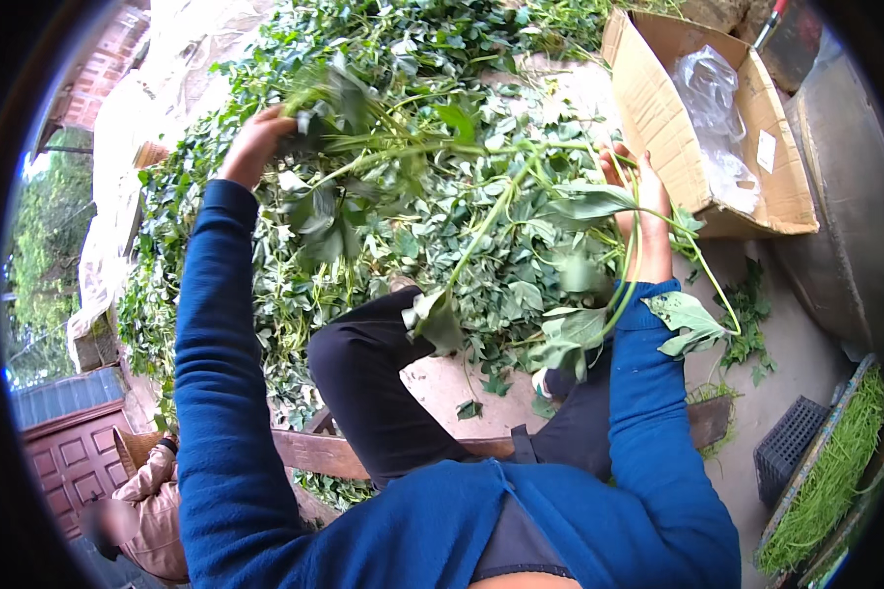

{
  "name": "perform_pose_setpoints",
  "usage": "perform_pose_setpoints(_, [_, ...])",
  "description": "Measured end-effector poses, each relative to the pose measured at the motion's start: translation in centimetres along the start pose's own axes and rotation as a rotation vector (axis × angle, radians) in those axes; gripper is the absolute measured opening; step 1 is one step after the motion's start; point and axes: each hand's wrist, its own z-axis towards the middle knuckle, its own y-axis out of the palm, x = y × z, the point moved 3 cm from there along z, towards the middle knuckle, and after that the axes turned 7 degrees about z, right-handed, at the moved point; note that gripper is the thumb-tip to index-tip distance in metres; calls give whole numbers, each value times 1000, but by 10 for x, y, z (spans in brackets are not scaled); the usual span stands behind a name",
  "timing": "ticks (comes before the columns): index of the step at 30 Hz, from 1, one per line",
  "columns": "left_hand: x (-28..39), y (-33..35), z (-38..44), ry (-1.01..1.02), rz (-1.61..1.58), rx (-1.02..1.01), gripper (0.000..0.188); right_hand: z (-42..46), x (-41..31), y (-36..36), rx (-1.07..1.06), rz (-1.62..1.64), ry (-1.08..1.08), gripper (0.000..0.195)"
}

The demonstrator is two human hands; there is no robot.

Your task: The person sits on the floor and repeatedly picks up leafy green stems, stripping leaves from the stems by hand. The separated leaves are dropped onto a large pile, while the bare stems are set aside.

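Long leafy green vines (512,184) stretch between my two hands above the pile. My left hand (261,143) grips their left end, where the leaves are blurred by motion. Several stems lie across the palm and fingers of my right hand (647,195). Loose ends with broad leaves hang below that wrist, and one pale leaf (686,322) lies over the right sleeve. Beneath both hands spreads a large heap of cut leafy vines (449,243), reaching up to my knees.
An open cardboard box (656,96) with clear plastic bags (714,125) stands at the upper right. A wooden bench (324,453) is under me. At the lower right are a black plastic crate (788,445) and a tray of cut grass (829,471). Another person (155,515) is at lower left, near a basket (134,447).
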Motion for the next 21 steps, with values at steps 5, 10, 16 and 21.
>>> perform_pose_setpoints(5, [-48, -197, 39, -103, -193, 273, 26, -2, 13, 8, -77, 97, 23, 33])
perform_pose_setpoints(10, [-37, -421, 1, 366, 386, 602, 20, 19, -16, -49, -78, 335, 55, 37])
perform_pose_setpoints(16, [-96, -388, -20, -70, 601, 926, 11, 23, -35, -70, 179, 241, -128, 38])
perform_pose_setpoints(21, [-147, -382, -43, -128, 661, 799, 29, -28, -37, -60, 26, -37, -336, 30])
